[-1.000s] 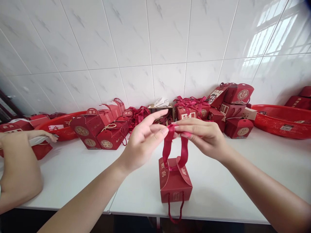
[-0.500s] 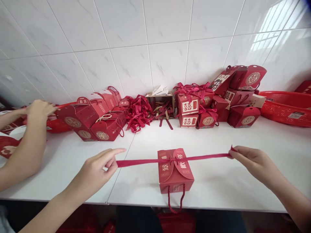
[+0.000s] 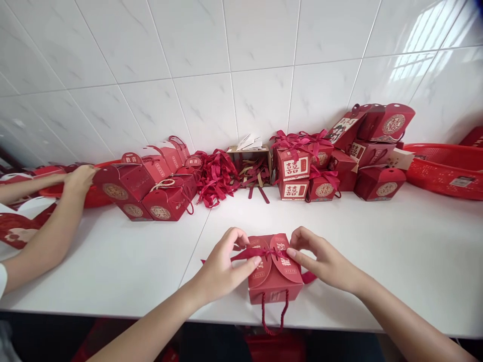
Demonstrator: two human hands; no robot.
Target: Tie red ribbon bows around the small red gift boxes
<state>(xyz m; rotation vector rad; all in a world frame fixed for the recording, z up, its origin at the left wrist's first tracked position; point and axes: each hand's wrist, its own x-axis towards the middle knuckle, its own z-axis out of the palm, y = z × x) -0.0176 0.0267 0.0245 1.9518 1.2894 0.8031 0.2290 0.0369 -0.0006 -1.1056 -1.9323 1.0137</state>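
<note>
A red gift box point(image 3: 276, 289) with gold lettering and rounded interlocking top flaps stands near the table's front edge. Its twisted cord handle point(image 3: 272, 332) hangs over that edge. A dark red ribbon point(image 3: 268, 252) is knotted across the top, its tails trailing to both sides. At the box's left side is my left hand point(image 3: 222, 269), thumb and fingers apart around the left part of the ribbon, thumb tip by the top flap. From the right, my right hand point(image 3: 320, 259) has its thumb and forefinger pinched together on the ribbon beside the knot.
Stacked red boxes point(image 3: 166, 201) and a heap of ribbons point(image 3: 217, 178) sit at back left. A cardboard box point(image 3: 268, 163) holds strips. Ribbon-tied boxes point(image 3: 296, 168) and a red basket point(image 3: 445, 171) stand right. Another person's arm point(image 3: 56, 236) reaches in from the left.
Both my hands have moved inward from the stretched-out ribbon ends to the box top. The ribbon has gone slack and a knot sits at the middle. The other person's hand moved slightly right.
</note>
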